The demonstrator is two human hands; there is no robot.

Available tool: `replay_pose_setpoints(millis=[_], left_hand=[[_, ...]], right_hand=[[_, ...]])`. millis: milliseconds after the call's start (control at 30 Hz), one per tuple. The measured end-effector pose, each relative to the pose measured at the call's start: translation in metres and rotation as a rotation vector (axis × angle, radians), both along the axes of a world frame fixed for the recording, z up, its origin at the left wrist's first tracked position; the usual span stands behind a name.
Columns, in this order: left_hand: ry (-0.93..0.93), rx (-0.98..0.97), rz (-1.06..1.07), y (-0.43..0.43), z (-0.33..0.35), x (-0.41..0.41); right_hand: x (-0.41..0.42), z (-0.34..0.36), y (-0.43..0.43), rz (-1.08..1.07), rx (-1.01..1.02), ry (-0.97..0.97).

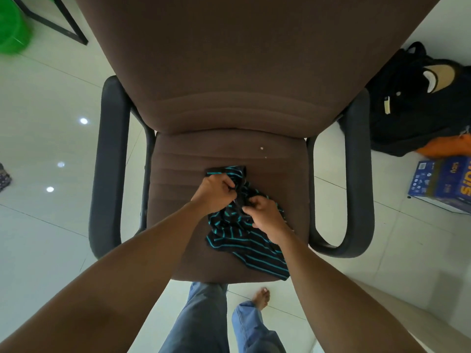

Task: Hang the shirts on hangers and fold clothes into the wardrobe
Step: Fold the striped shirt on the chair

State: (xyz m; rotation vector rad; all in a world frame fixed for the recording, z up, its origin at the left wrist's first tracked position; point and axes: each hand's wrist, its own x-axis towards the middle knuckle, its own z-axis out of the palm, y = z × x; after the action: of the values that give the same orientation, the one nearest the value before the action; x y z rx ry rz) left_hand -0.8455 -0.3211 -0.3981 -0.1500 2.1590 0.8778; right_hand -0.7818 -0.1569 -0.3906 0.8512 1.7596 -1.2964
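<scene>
Head view, looking straight down: a black shirt with teal stripes [246, 242] is seen crumpled on the seat of a brown chair [178, 179], a little right of the frame's centre, with its lower edge reaching the front rim of the seat. The left hand [215, 193] is curled into the upper part of the cloth, fingers bent tight and fabric pinched between them. Just beside it, slightly lower and to the right, the right hand [265, 215] is curled too, and a fold of the same shirt is gripped by its fingertips. The two hands are close together, nearly touching, over the middle of the garment.

Black armrests [112, 159] are seen on both sides of the seat. At the right edge of the frame a black bag [407, 115] lies on the pale tiled floor, with an orange cloth [448, 147] and a blue box [443, 184] below it. Something green [11, 26] — blurred — is cut off at the upper left. At the bottom, blue trouser legs [201, 317] and a bare foot [261, 299] are shown.
</scene>
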Motion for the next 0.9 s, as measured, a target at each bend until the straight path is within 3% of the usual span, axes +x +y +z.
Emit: replay_pose_setpoints(millis=[133, 267, 333, 433, 533, 667, 800, 900], left_hand=[[-0.045, 0.118, 0.105, 0.002, 0.008, 0.018], [0.11, 0.146, 0.143, -0.008, 0.007, 0.032], [0.123, 0.143, 0.181, -0.01, 0.005, 0.033], [0.085, 0.134, 0.28, -0.011, 0.005, 0.029], [-0.016, 0.219, 0.413, -0.017, 0.012, 0.022], [-0.049, 0.345, 0.431, -0.028, 0.028, 0.01], [-0.017, 0.396, 0.346, -0.03, 0.059, -0.003], [0.033, 0.385, 0.36, -0.038, 0.083, -0.01]], right_hand=[[-0.01, 0.006, -0.011, -0.454, -0.258, -0.145], [-0.019, 0.001, -0.014, -0.446, -0.455, -0.236], [-0.025, 0.004, -0.015, -0.388, -0.4, -0.222], [-0.033, 0.002, -0.017, -0.322, -0.107, -0.041], [-0.038, -0.005, -0.012, -0.035, 0.093, 0.169], [-0.054, 0.007, -0.007, 0.428, 0.153, 0.409], [-0.074, 0.02, -0.005, 0.78, 0.195, 0.471], [-0.078, 0.041, 0.003, 0.911, 0.295, 0.496]])
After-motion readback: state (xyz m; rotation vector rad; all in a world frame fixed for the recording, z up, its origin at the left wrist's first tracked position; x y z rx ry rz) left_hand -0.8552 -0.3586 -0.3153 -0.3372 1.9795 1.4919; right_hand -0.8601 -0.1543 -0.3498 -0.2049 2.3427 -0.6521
